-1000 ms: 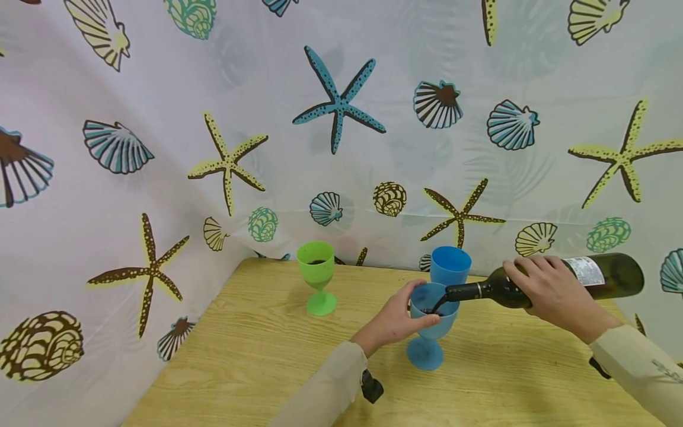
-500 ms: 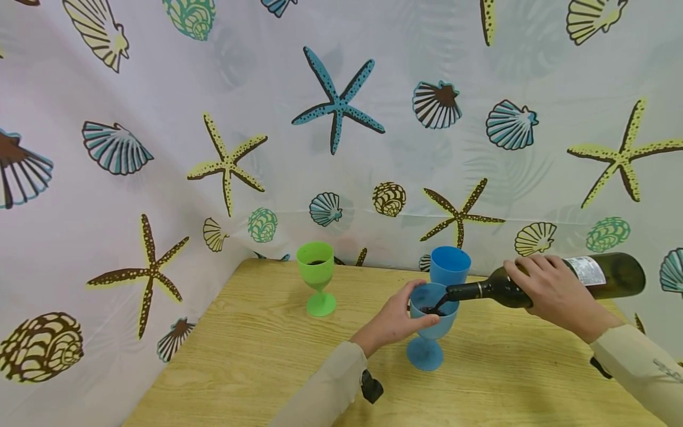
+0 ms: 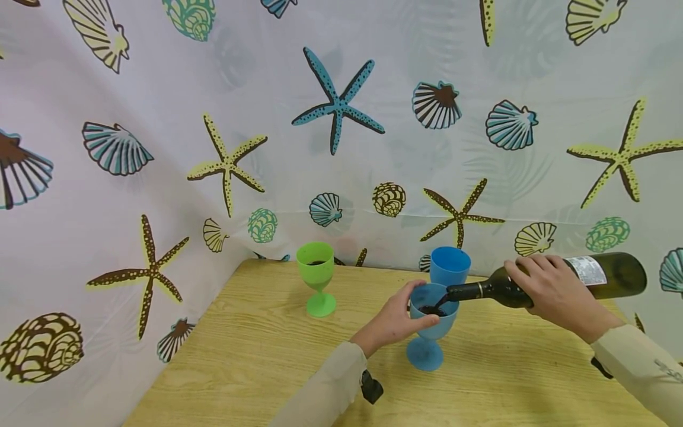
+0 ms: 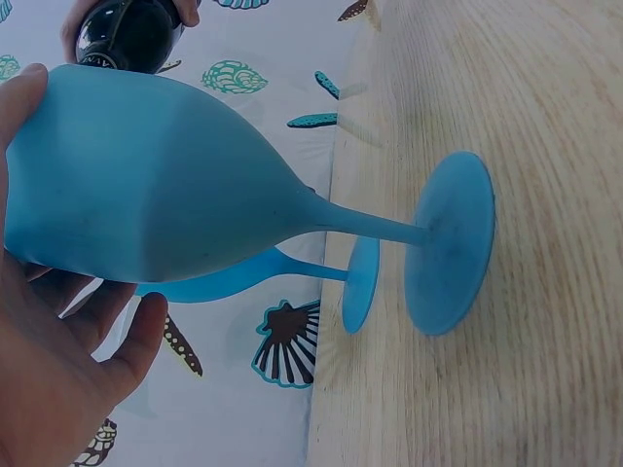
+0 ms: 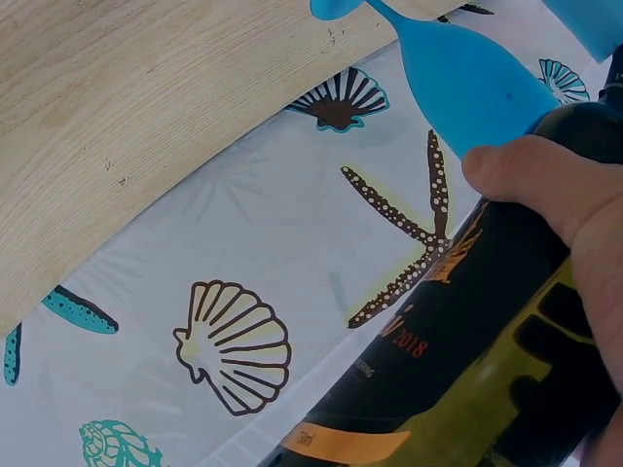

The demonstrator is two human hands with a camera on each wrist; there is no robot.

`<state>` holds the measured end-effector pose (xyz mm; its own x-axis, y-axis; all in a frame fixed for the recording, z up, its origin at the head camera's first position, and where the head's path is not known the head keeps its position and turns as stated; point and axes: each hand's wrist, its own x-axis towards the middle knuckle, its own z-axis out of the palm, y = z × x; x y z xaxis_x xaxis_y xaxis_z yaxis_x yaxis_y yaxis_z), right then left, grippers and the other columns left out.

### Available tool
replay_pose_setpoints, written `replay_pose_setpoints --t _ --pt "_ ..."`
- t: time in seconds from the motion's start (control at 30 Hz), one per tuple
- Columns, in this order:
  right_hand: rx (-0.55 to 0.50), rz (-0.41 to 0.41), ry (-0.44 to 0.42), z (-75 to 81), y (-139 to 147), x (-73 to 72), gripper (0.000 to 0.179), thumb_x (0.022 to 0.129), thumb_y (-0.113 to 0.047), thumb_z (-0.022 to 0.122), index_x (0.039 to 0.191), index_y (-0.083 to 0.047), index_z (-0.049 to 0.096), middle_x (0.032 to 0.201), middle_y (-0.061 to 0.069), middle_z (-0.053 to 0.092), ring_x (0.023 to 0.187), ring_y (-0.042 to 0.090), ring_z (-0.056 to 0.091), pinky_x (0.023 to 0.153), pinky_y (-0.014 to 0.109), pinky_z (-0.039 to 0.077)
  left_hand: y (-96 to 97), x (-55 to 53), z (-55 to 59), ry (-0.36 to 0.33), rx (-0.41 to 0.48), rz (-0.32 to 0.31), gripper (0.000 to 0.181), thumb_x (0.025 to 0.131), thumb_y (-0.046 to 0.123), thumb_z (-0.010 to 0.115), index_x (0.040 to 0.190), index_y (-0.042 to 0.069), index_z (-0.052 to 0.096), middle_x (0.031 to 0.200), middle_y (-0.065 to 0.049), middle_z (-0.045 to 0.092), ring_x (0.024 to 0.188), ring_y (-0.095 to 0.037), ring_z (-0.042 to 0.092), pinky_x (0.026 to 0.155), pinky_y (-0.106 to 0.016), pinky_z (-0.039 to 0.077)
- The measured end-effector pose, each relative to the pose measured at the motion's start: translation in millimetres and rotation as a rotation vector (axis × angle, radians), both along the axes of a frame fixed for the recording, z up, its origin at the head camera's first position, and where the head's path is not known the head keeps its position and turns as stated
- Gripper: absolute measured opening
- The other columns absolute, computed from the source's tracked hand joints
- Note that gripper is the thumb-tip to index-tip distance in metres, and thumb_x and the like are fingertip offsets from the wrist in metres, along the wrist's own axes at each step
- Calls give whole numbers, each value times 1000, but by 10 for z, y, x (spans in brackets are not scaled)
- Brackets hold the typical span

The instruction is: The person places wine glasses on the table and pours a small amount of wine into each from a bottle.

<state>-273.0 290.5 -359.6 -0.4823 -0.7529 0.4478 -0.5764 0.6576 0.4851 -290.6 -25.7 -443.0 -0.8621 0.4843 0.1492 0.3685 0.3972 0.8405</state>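
Note:
My left hand grips the bowl of a light blue plastic goblet, thumb at the near side and fingers around the far side. In the left wrist view the goblet's round foot stands on the wooden table. My right hand holds a dark green wine bottle almost level, its neck pointing left. The mouth is at the goblet's rim, and dark red liquid runs from it into a dark pool inside. In the right wrist view the thumb lies along the bottle's shoulder.
Just behind the held goblet stands a darker blue goblet. A green goblet with dark liquid inside stands at the back left of the wooden table. A seashell-patterned curtain hangs along the back and left edges.
The dark liquid in the goblet has risen and spread as the stream runs on. Both hands stay almost still, and the bottle's base has shifted very slightly right.

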Motion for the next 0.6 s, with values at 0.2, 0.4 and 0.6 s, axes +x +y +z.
replay_pose_setpoints --t 0.2,0.4,0.6 --pt "-2 -4 -5 5 3 -2 94 41 -25 95 119 0 49 102 20 58 89 39 57 75 54 46 -7 2 8 -1 1 -3 73 86 48 66 146 28 29 145 6 37 129 -17 40 99 -43 41" --pt "1 -9 -6 -1 5 -2 94 41 -25 95 119 0 49 102 20 58 90 39 57 75 54 46 -6 4 6 -4 12 -6 73 86 48 65 146 28 30 145 6 37 129 -16 40 100 -43 40" --pt "1 -13 -8 -2 2 -4 94 41 -25 95 119 0 49 102 20 58 89 39 57 75 53 46 -4 10 13 -2 5 -3 73 86 47 66 146 27 30 144 5 38 129 -17 41 99 -44 41"
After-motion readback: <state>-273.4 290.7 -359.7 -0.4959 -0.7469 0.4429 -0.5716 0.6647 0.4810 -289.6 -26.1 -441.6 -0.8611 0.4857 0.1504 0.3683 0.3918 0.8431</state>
